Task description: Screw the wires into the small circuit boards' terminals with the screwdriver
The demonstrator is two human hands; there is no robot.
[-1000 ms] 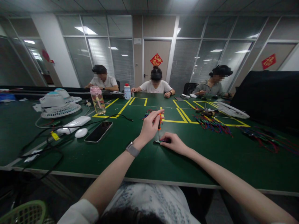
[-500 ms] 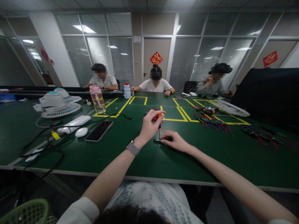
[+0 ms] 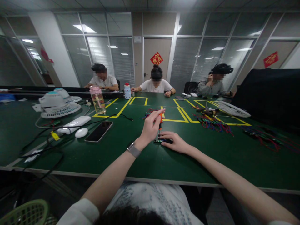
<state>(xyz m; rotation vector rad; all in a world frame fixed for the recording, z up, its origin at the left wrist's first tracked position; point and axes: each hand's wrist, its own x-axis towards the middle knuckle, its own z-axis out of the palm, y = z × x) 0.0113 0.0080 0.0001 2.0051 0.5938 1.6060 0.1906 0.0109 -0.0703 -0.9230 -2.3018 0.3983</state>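
My left hand is closed around the orange and black handle of a screwdriver. The screwdriver stands upright, its thin shaft pointing down at a small green circuit board on the table. Whether the tip sits in a screw is too small to tell. From the right, my right hand steadies the board, thumb at its near edge and forefinger stretched past the shaft on the far side. Part of the board is hidden by those fingers. Just beyond my left hand lies a bundle of wired boards.
On the left of the green table are a phone, a white case, a power strip, black cables, fans and a bottle. Wired boards lie to the right. Several people sit opposite.
My left fingers have come together around the screwdriver handle, shifting slightly left. The right forefinger has straightened and reached farther left beside the shaft. The board has stayed in about the same place.
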